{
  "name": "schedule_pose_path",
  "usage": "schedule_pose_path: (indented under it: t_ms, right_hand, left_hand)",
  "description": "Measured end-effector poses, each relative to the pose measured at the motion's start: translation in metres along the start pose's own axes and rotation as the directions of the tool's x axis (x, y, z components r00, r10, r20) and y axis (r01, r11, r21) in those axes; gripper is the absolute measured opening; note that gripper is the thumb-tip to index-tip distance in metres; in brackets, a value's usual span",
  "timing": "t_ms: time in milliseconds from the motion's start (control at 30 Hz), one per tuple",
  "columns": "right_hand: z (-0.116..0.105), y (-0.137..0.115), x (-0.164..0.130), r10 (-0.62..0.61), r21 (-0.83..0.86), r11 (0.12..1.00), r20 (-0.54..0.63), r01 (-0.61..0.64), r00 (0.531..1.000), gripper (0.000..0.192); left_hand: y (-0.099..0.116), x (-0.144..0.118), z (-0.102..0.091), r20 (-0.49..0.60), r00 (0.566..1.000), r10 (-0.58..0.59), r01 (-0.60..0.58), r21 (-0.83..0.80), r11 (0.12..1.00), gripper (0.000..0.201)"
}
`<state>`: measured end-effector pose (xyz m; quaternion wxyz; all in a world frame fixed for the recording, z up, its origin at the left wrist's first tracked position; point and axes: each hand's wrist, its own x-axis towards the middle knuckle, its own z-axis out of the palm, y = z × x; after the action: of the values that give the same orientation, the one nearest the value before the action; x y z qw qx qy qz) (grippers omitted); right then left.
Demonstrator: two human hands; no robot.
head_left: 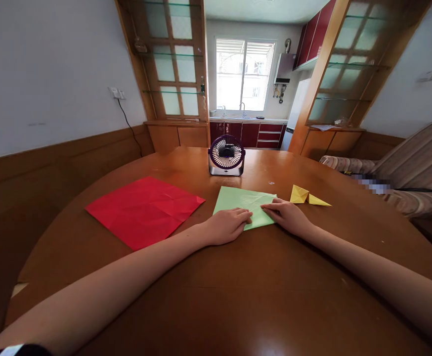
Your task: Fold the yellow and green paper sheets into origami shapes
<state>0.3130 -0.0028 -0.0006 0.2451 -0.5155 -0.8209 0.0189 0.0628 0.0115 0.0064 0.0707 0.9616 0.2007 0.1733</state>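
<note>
- Desk (216, 296), a large round top of glossy brown wood, carries everything here; both forearms reach across it toward the papers.
- Red square sheet of paper (144, 210), creased all over but lying opened flat, sits to the left, apart from both hands; it looks untouched for now.
- Small purple and silver desk fan (226, 155) stands upright at the far side, behind the papers.
- Light green sheet of paper (246, 205) lies near the middle of the desk, just in front of the fan, and is the piece in hand. It looks mostly flat with faint creases, so I judge the folding to be at an early stage, with most folds left to make.
- Left hand (228, 225) rests palm down on the near edge of the green sheet, fingers (242, 215) held together and pressing it flat.
- Right hand (287, 215) presses the sheet's near right corner, fingertips drawn together on the paper; whether they pinch the edge I cannot tell.
- Small yellow folded paper piece (307, 196), pointed in shape, lies just beyond the right hand and looks folded already.
</note>
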Motion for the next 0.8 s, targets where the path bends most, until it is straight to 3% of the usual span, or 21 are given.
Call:
schedule_pose_path:
  t_ms: [500,633,700,800]
  right_hand:
    - [0.0020,0.0015,-0.0007,-0.049,-0.055,0.997,-0.075,0.045,0.996,0.029]
    - [0.0017,-0.0002,0.0001,-0.236,-0.162,0.964,-0.141,0.213,0.961,0.026]
    - [0.0012,-0.0005,0.0001,-0.342,-0.193,0.928,-0.107,0.318,0.933,0.030]
    - [-0.0001,-0.0008,-0.0008,-0.426,-0.096,0.901,-0.013,0.423,0.905,0.033]
  left_hand:
    - [-0.0007,0.0004,-0.0004,0.019,1.000,-0.016,0.016,0.005,1.000,0.025]
    - [-0.0015,0.0012,-0.0003,0.016,1.000,-0.012,0.012,0.007,1.000,0.024]
    - [-0.0018,0.0013,-0.0004,0.003,1.000,-0.012,0.012,0.009,1.000,0.024]
    - [-0.0026,0.0009,0.0000,-0.023,1.000,-0.009,0.009,0.014,1.000,0.022]
